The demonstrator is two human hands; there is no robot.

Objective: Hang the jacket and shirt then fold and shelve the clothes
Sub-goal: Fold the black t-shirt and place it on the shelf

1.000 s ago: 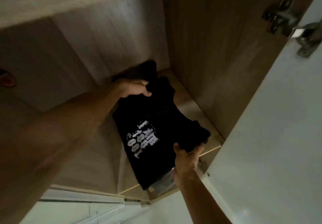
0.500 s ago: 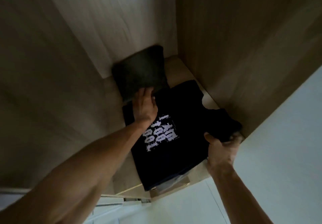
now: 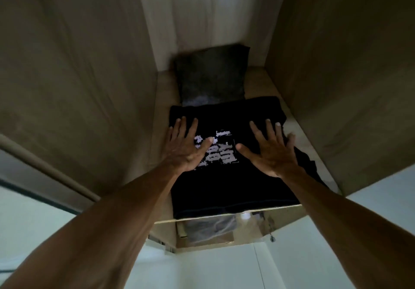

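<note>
A folded black T-shirt (image 3: 226,187) with white lettering lies flat on the wooden shelf (image 3: 301,136) inside the wardrobe. My left hand (image 3: 185,147) rests palm down on its left half, fingers spread, partly covering the print. My right hand (image 3: 271,149) lies palm down on its right half, fingers spread as well. Neither hand grips the cloth. Behind the T-shirt, toward the back wall, sits a folded dark grey garment (image 3: 212,76), its near edge under the black shirt.
Wooden side walls (image 3: 74,82) close the compartment left and right. A white door (image 3: 381,212) stands open at the right. Below the shelf's front edge (image 3: 226,218) a grey folded item (image 3: 208,228) shows on a lower level.
The black T-shirt was held by both hands and set down on the shelf; both hands have let go of its edges and now lie flat on top. The view has swung squarer.
</note>
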